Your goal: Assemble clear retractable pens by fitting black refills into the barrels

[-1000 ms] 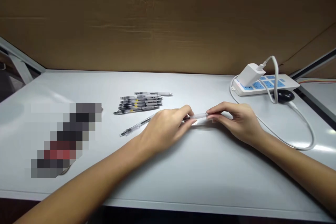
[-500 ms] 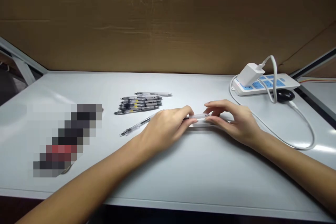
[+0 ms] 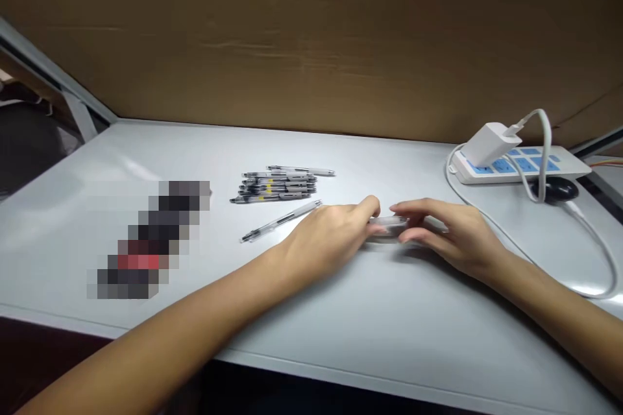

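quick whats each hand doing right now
Left hand: closed, holding one end of a clear plastic pen barrel.
Right hand: curled, fingers at the other end, apparently holding it too.

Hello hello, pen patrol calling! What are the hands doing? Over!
Left hand, right hand: both on clear pen piece. Loose pen beside left hand. Over!

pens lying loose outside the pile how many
1: a clear ballpoint pen on the white desk, beside the left hand. The clear piece held between left hand and right hand may be another, mostly hidden.
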A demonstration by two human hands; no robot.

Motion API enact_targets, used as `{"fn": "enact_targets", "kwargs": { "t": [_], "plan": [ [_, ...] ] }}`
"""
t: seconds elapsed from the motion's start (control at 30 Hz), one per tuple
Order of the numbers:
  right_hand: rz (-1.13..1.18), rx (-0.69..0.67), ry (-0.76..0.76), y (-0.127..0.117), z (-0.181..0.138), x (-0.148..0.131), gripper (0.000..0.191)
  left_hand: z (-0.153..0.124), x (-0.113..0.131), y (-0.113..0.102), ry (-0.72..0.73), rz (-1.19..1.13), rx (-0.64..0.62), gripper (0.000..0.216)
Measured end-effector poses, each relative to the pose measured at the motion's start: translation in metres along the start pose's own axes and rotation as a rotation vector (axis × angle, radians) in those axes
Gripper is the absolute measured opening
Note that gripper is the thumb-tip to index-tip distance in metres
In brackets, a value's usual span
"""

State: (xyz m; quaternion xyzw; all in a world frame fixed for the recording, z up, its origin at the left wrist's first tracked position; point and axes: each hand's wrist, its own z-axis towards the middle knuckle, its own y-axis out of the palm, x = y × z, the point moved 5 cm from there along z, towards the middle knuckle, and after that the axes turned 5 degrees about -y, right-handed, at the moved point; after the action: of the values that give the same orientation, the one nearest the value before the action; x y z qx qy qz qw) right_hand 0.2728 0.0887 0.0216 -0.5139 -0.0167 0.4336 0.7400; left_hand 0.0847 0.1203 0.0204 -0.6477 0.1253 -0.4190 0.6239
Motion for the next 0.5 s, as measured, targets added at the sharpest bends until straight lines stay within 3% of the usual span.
{"fn": "enact_targets", "kwargs": {
  "t": [0.2,0.3,0.4,0.5],
  "plan": [
    [-0.076,-0.023,-0.069,0.003,-0.002,-0.008,0.011,-0.005,0.015,-0.005,0.095,0.109,-0.006,0.016],
    [-0.060,-0.087,-0.031,0.008,0.000,-0.021,0.024,-0.012,0.029,-0.012,0.172,0.255,0.011,0.013],
    [-0.007,-0.130,0.083,0.015,-0.001,-0.038,0.033,-0.032,0.031,-0.028,0.187,0.300,0.067,0.017],
    [-0.022,-0.070,0.178,0.018,-0.003,-0.053,0.026,-0.069,0.012,-0.047,0.073,0.244,0.165,0.018]
  ]
}}
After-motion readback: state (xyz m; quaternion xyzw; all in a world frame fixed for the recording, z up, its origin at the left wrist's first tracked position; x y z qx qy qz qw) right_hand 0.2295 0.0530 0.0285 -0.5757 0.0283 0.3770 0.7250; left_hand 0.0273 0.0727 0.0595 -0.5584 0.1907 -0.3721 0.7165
